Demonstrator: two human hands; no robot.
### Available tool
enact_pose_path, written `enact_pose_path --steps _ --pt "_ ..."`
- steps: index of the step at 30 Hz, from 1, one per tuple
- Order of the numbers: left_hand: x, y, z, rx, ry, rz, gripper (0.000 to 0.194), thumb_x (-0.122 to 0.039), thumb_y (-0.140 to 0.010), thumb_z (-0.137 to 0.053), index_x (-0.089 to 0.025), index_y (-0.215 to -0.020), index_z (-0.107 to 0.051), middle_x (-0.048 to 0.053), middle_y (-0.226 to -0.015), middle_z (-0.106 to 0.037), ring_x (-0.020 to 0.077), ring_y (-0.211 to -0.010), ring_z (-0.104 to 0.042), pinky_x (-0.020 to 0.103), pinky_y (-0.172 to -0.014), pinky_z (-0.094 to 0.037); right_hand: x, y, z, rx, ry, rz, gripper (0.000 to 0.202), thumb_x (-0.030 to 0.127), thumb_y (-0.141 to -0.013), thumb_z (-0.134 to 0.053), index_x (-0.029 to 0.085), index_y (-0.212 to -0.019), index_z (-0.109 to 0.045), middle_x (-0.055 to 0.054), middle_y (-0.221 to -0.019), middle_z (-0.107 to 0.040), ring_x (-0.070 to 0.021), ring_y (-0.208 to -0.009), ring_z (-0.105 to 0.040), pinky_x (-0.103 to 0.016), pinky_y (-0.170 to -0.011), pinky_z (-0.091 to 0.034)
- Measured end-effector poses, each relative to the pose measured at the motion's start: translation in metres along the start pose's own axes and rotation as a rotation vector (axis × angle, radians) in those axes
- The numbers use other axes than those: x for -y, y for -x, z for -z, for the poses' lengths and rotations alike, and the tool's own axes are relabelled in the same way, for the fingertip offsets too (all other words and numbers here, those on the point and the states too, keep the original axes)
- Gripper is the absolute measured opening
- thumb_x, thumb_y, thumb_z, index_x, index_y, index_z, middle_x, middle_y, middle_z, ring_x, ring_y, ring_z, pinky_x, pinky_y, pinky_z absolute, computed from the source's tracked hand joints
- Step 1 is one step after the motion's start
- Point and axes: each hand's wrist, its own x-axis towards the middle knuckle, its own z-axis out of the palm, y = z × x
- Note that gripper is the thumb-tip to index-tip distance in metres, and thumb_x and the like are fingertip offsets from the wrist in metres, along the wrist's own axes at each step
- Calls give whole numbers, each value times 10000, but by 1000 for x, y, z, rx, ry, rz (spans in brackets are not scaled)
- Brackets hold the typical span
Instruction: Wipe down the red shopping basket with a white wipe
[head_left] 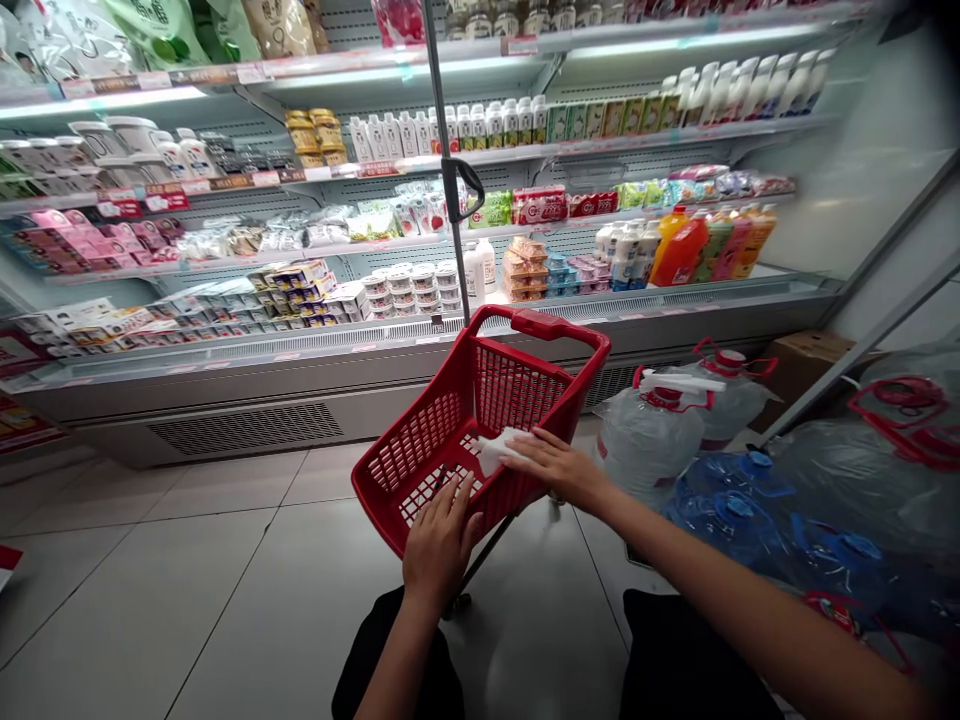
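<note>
A red plastic shopping basket cart (536,392) with slotted walls stands on the floor in front of me. My left hand (439,535) rests on its near rim with fingers stretched out, holding nothing. At the right part of the near wall, my right hand (551,462) presses a crumpled white cloth (495,450), which hangs over the rim toward the inside. The fingers of that hand lie over the cloth. Inside the basket a small dark item lies near my left fingertips, too small to make out.
A refrigerated display (247,375) with stocked shelves runs behind the cart. Large water jugs (637,435) and blue-capped bottles (735,510) crowd the right side, beside a cardboard box (806,365). A glass door edge (450,250) with a black handle rises behind the cart.
</note>
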Motion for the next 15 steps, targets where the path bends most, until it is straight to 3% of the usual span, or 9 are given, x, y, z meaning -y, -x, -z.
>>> enact_pose_path --steps 2,5,8,11,15 --pt "1 1 1 -8 5 -2 583 -394 -1082 -450 -333 -1648 -324 45 -1564 -568 238 -1377 -597 393 -1093 -532 -34 10 15 -1 35 -35 686 25 -1030 -393 298 -1654 -315 -57 -1632 -475 -203 -1523 -419 -484 -1291 -328" --pt "0 2 2 -17 8 3 605 -396 -1078 -463 -347 -1657 -294 36 -1565 -568 235 -1364 -608 388 -1090 -535 -84 27 34 -43 120 -198 731 -6 -1008 -353 319 -1661 -294 -49 -1640 -460 -216 -1521 -421 -502 -1290 -323" --pt "-5 1 1 -14 6 11 620 -401 -1079 -463 -343 -1665 -268 36 -1572 -560 238 -1368 -605 393 -1090 -534 -105 35 38 -87 165 -344 755 -19 -986 -344 315 -1662 -296 -56 -1640 -461 -236 -1515 -434 -522 -1280 -340" --pt "-10 -2 -2 -13 -3 11 655 -422 -1082 -448 -325 -1682 -205 42 -1609 -515 247 -1410 -567 415 -1134 -498 -79 25 22 -141 130 -389 764 -22 -977 -345 294 -1669 -278 -73 -1644 -453 -250 -1518 -430 -531 -1267 -369" --pt "-16 -6 -3 -46 -36 5 759 -477 -1076 -426 -239 -1701 -67 100 -1669 -413 280 -1503 -458 478 -1229 -387 13 -5 -13 -139 -26 -253 752 -7 -985 -384 271 -1674 -267 -65 -1633 -472 -238 -1541 -390 -504 -1273 -377"
